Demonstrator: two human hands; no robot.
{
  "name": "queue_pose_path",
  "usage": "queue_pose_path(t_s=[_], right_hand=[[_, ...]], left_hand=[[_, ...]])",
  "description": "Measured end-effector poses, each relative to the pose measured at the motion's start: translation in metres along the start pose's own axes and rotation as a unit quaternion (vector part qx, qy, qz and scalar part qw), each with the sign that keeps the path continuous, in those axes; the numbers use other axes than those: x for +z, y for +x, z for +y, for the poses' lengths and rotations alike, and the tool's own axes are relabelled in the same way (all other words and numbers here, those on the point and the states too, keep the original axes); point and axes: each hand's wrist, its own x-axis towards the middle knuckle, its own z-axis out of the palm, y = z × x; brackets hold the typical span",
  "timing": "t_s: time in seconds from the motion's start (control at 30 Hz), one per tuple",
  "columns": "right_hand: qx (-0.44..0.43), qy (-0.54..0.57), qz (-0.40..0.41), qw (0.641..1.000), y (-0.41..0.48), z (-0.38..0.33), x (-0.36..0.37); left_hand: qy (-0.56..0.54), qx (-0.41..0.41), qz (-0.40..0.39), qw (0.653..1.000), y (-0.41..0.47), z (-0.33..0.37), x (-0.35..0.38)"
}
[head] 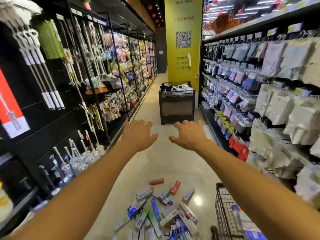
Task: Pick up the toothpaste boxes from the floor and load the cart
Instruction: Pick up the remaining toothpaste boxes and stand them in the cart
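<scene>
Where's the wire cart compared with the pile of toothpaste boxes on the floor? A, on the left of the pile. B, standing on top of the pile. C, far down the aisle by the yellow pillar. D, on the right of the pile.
D: the black wire cart stands at the lower right of the view, beside the toothpaste boxes heaped on the floor to its left.

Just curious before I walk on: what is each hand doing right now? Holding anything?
Left hand: open, fingers spread, holding nothing.
Right hand: open, fingers loosely bent, holding nothing.
</scene>
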Motion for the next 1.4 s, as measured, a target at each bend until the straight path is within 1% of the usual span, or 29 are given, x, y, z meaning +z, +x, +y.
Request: queue_pose_path(t_s=[0.17,0.27,0.37,0.43,0.5,0.63,0.73,0.83,0.93,1.0,1.07,1.17,1.2,1.3,1.4], right_hand=[[0.038,0.034,-0.028,0.998,0.052,0.023,0.059],[0.057,0.03,-0.057,0.996,0.073,0.039,0.11],[0.087,0.036,-0.078,0.992,0.094,0.06,0.167],[0.115,0.042,-0.092,0.988,0.103,0.075,0.211],[0.141,0.046,-0.114,0.982,0.104,0.085,0.263],[0.193,0.08,-0.152,0.966,0.095,0.096,0.385],[0.228,0.12,-0.212,0.943,0.073,0.1,0.497],[0.255,0.143,-0.258,0.921,0.043,0.099,0.611],[0.303,0.162,-0.302,0.889,0.005,0.095,0.724],[0.334,0.172,-0.319,0.87,-0.024,0.09,0.794],[0.353,0.175,-0.321,0.861,-0.053,0.084,0.86],[0.372,0.174,-0.352,0.841,-0.095,0.076,0.947],[0.367,0.173,-0.362,0.839,-0.108,0.075,0.974],[0.307,0.156,-0.38,0.859,-0.15,0.071,1.047],[0.26,0.159,-0.395,0.866,-0.181,0.069,1.105]], left_hand=[[-0.024,0.014,-0.015,1.0,0.068,-0.001,0.068],[-0.029,0.024,-0.045,0.998,0.098,0.004,0.127],[-0.061,0.036,-0.06,0.996,0.133,0.012,0.192],[-0.084,0.056,-0.062,0.993,0.153,0.022,0.241],[-0.098,0.076,-0.084,0.989,0.164,0.036,0.295],[-0.119,0.077,-0.126,0.982,0.17,0.061,0.416],[-0.154,0.067,-0.19,0.967,0.149,0.081,0.53],[-0.159,0.068,-0.234,0.957,0.115,0.103,0.641],[-0.177,0.042,-0.276,0.944,0.072,0.127,0.749],[-0.188,0.01,-0.308,0.933,0.043,0.146,0.815],[-0.189,-0.036,-0.354,0.915,0.013,0.166,0.876],[-0.199,-0.076,-0.371,0.904,-0.032,0.189,0.962],[-0.21,-0.077,-0.378,0.899,-0.047,0.195,0.989],[-0.207,-0.087,-0.408,0.885,-0.087,0.215,1.059],[-0.212,-0.081,-0.409,0.884,-0.115,0.232,1.113]])
